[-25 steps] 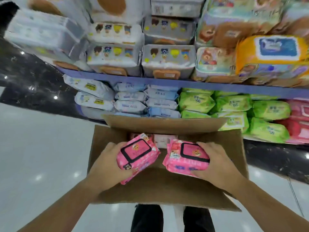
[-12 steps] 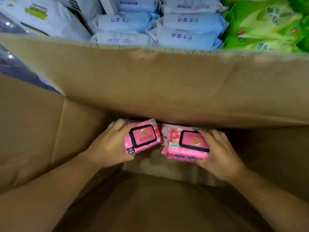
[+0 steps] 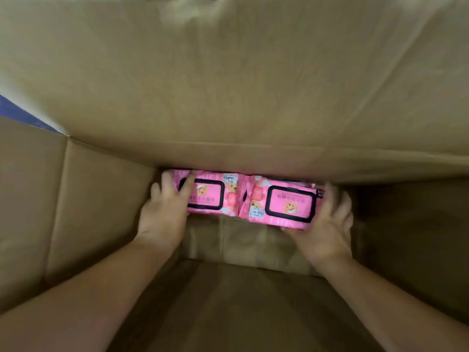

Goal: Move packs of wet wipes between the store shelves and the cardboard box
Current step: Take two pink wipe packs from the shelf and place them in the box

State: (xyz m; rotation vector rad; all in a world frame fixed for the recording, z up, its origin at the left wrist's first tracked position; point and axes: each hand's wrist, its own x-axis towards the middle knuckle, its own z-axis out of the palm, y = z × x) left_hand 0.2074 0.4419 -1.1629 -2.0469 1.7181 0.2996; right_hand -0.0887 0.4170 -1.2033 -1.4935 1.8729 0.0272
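Head view, the only one: both arms reach down into the cardboard box (image 3: 96, 212), where two pink packs of wet wipes lie side by side, ends touching, along the far edge of its floor, partly tucked under the overhanging far flap. The left grip (image 3: 162, 217) grasps the left pack (image 3: 210, 196) by its left end, fingers laid over the black-rimmed lid. The right grip (image 3: 327, 222) clasps the right pack (image 3: 284, 207) round its right end, fingers blurred. Whether that pack rests fully on the floor I cannot tell. The step looks like setting both down, so it would pay to push them flush to the far wall, lids up and in line, and let go only once each lies flat. Counted: two packs, one per grip, one box, one price sticker on each pack. Any further packs behind them are hidden.
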